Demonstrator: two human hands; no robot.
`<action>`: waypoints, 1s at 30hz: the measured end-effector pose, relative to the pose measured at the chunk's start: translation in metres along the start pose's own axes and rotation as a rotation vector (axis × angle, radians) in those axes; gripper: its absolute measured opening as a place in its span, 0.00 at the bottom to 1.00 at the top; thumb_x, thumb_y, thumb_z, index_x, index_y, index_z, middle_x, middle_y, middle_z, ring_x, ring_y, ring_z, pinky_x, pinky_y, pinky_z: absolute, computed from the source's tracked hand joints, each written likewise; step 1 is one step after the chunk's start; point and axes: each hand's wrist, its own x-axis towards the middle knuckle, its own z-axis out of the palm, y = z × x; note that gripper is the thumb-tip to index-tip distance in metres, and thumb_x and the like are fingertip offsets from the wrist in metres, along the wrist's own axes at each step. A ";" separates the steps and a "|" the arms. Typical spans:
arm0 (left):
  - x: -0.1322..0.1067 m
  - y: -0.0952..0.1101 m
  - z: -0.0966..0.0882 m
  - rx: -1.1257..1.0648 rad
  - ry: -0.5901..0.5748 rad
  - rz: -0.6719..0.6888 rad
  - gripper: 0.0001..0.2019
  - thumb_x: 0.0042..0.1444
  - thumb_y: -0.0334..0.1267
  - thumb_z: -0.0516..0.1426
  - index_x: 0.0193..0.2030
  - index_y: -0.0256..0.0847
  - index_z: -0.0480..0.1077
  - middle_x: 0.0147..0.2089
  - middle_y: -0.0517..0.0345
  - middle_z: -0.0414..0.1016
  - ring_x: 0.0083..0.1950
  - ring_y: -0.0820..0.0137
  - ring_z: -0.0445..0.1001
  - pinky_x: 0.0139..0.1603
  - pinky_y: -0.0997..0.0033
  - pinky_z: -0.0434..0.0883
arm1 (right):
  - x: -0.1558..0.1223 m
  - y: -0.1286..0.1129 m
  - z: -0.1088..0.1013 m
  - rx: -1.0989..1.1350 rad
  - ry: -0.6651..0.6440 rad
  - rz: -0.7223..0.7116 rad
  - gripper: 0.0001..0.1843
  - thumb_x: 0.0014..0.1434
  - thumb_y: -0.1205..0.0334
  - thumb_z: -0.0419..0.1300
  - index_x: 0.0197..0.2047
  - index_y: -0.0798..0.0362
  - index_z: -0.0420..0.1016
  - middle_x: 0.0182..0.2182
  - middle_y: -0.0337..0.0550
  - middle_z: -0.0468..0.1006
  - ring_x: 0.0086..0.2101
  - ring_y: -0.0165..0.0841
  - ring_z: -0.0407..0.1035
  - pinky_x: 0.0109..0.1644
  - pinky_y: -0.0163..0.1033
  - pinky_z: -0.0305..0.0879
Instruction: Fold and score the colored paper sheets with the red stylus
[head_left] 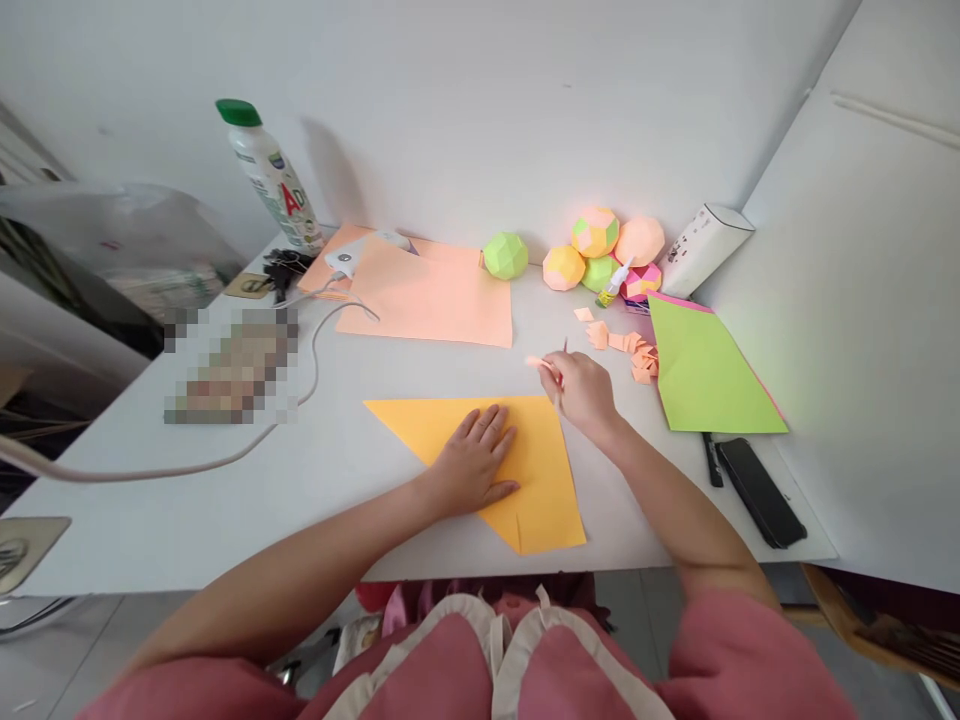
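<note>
A folded orange paper sheet (pixel 540 470) lies on the white table (pixel 225 510) in front of me. My left hand (pixel 476 462) rests flat on it, fingers stretched out, pressing it down. My right hand (pixel 583 392) hovers at the sheet's upper right corner, fingers closed around a thin pen or pencil (pixel 559 375) that points up and left. A pale strip shows at its fingertips, too small to name.
A peach sheet (pixel 431 295), a green sheet (pixel 705 370), several paper balls (pixel 596 250), small folded peach pieces (pixel 630 350), a glue bottle (pixel 615 283), a plastic bottle (pixel 274 180), keys (pixel 285 265), a white cable (pixel 225 455), a black phone (pixel 761 492) and a white box (pixel 705 250).
</note>
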 end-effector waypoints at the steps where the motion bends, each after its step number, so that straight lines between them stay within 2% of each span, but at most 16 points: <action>1: 0.000 -0.001 -0.001 0.001 0.012 0.003 0.37 0.63 0.59 0.47 0.67 0.28 0.58 0.71 0.31 0.49 0.72 0.46 0.48 0.70 0.47 0.48 | -0.015 0.002 -0.003 -0.077 0.029 0.018 0.14 0.65 0.56 0.50 0.35 0.54 0.72 0.26 0.45 0.74 0.31 0.35 0.67 0.31 0.36 0.52; 3: -0.001 -0.002 -0.002 0.014 0.039 0.016 0.36 0.61 0.59 0.49 0.65 0.29 0.61 0.70 0.32 0.52 0.71 0.46 0.51 0.69 0.48 0.50 | -0.041 0.005 -0.002 -0.122 -0.056 -0.020 0.12 0.63 0.55 0.54 0.34 0.54 0.71 0.26 0.45 0.75 0.32 0.36 0.68 0.30 0.35 0.54; 5: 0.000 -0.002 -0.004 0.039 0.050 0.028 0.35 0.60 0.59 0.50 0.64 0.30 0.62 0.69 0.33 0.55 0.70 0.46 0.54 0.68 0.48 0.52 | -0.058 0.010 0.003 -0.019 -0.156 -0.078 0.12 0.63 0.53 0.56 0.37 0.54 0.71 0.29 0.45 0.77 0.30 0.34 0.69 0.28 0.35 0.58; 7: 0.002 -0.001 -0.007 0.069 0.051 0.039 0.34 0.59 0.58 0.52 0.62 0.30 0.64 0.68 0.33 0.58 0.69 0.46 0.56 0.66 0.48 0.55 | -0.064 0.019 0.007 0.092 -0.182 -0.141 0.11 0.64 0.55 0.55 0.42 0.54 0.70 0.33 0.45 0.78 0.29 0.32 0.70 0.29 0.35 0.63; 11: 0.010 0.007 -0.013 0.137 0.106 0.019 0.27 0.59 0.54 0.55 0.52 0.31 0.71 0.62 0.34 0.66 0.64 0.47 0.62 0.61 0.50 0.61 | -0.057 0.044 0.005 0.156 -0.182 -0.280 0.06 0.63 0.61 0.57 0.43 0.52 0.72 0.42 0.48 0.80 0.39 0.36 0.72 0.41 0.43 0.72; 14: 0.021 0.016 -0.015 0.153 0.146 -0.039 0.22 0.60 0.52 0.54 0.43 0.32 0.74 0.52 0.34 0.72 0.55 0.48 0.68 0.50 0.50 0.66 | -0.052 0.057 0.004 0.189 -0.182 -0.541 0.06 0.63 0.62 0.57 0.41 0.52 0.74 0.45 0.49 0.80 0.50 0.39 0.70 0.53 0.48 0.71; 16: 0.029 0.020 -0.015 0.150 0.174 -0.072 0.21 0.61 0.51 0.53 0.38 0.32 0.74 0.43 0.39 0.74 0.47 0.51 0.71 0.42 0.54 0.68 | -0.054 0.059 0.008 0.171 -0.144 -0.654 0.07 0.64 0.64 0.56 0.42 0.54 0.75 0.45 0.50 0.80 0.54 0.39 0.69 0.56 0.48 0.70; 18: 0.035 0.022 -0.012 0.139 0.208 -0.089 0.19 0.62 0.49 0.53 0.35 0.33 0.73 0.36 0.43 0.73 0.41 0.54 0.71 0.36 0.56 0.68 | -0.059 0.056 0.014 0.108 -0.101 -0.644 0.08 0.64 0.66 0.55 0.41 0.55 0.75 0.44 0.50 0.80 0.54 0.38 0.69 0.56 0.46 0.71; 20: 0.037 0.022 -0.008 0.125 0.249 -0.093 0.17 0.62 0.46 0.52 0.36 0.33 0.73 0.35 0.43 0.73 0.40 0.55 0.71 0.35 0.56 0.68 | -0.065 0.049 0.020 0.023 -0.060 -0.589 0.09 0.64 0.68 0.54 0.41 0.55 0.76 0.43 0.50 0.81 0.53 0.39 0.70 0.54 0.46 0.72; 23: 0.036 0.020 -0.001 0.096 0.308 -0.064 0.14 0.63 0.40 0.51 0.47 0.34 0.73 0.40 0.42 0.75 0.43 0.56 0.72 0.39 0.55 0.70 | -0.072 0.040 0.027 -0.084 -0.006 -0.528 0.12 0.64 0.71 0.52 0.46 0.56 0.76 0.47 0.51 0.80 0.54 0.40 0.70 0.53 0.47 0.72; 26: 0.034 0.016 0.007 0.030 0.366 0.049 0.15 0.64 0.36 0.49 0.53 0.36 0.71 0.50 0.46 0.76 0.54 0.59 0.70 0.54 0.57 0.69 | -0.075 0.036 0.027 -0.073 0.009 -0.480 0.15 0.63 0.74 0.52 0.48 0.55 0.75 0.50 0.51 0.79 0.55 0.41 0.69 0.54 0.48 0.71; 28: 0.033 0.013 0.010 -0.038 0.384 0.127 0.19 0.65 0.39 0.48 0.56 0.33 0.69 0.57 0.46 0.73 0.62 0.59 0.66 0.62 0.58 0.64 | -0.075 0.037 0.026 0.004 0.015 -0.426 0.14 0.62 0.73 0.53 0.47 0.54 0.75 0.49 0.51 0.79 0.54 0.39 0.69 0.55 0.48 0.71; 30: 0.032 0.012 0.013 -0.080 0.353 0.170 0.25 0.65 0.45 0.47 0.63 0.29 0.63 0.64 0.42 0.66 0.67 0.56 0.60 0.67 0.54 0.58 | -0.073 0.040 0.024 0.094 0.028 -0.386 0.11 0.63 0.71 0.54 0.45 0.54 0.75 0.49 0.50 0.79 0.54 0.38 0.70 0.55 0.47 0.71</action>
